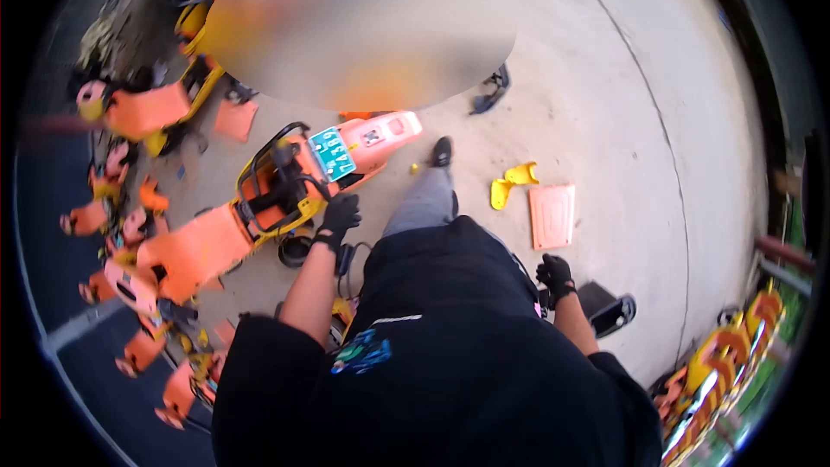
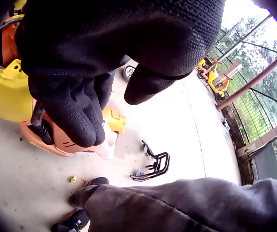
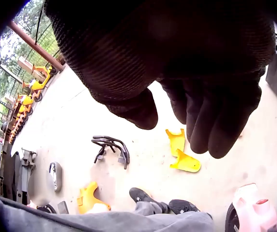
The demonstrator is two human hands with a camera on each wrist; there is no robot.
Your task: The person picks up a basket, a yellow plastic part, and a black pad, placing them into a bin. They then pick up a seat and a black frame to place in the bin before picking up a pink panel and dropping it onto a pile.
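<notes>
The left hand (image 1: 341, 216), in a black glove, hangs beside an orange and yellow scooter (image 1: 194, 246) with a green plate (image 1: 333, 154). In the left wrist view its fingers (image 2: 75, 116) are loosely bent and hold nothing visible; a black scooter grip (image 2: 43, 131) shows just past them, and whether they touch cannot be told. The gloved right hand (image 1: 555, 275) hangs on the other side of the body, near a flat orange panel (image 1: 553, 216). Its fingers (image 3: 220, 121) droop loosely with nothing between them in the right wrist view.
Two yellow parts (image 1: 512, 184) lie near the orange panel. A black tubular frame (image 3: 112, 149) is on the concrete floor, and a dark box (image 1: 605, 310) stands by the right hand. Several orange scooters and parts line the left; yellow ones (image 1: 726, 355) stand at lower right.
</notes>
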